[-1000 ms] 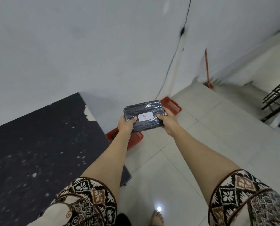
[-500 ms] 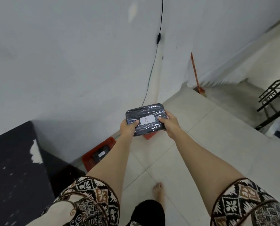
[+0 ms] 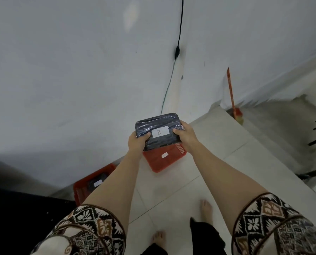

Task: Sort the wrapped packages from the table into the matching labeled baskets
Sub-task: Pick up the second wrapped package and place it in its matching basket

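Package labelled B, clasped at its ends by left hand and right hand, had moved from beside the table to above the far red basket, so drop-off looked imminent.

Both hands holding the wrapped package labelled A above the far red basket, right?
Not quite: the head view shows the label reads B, not A. Left hand and right hand do hold the wrapped package above the far red basket.
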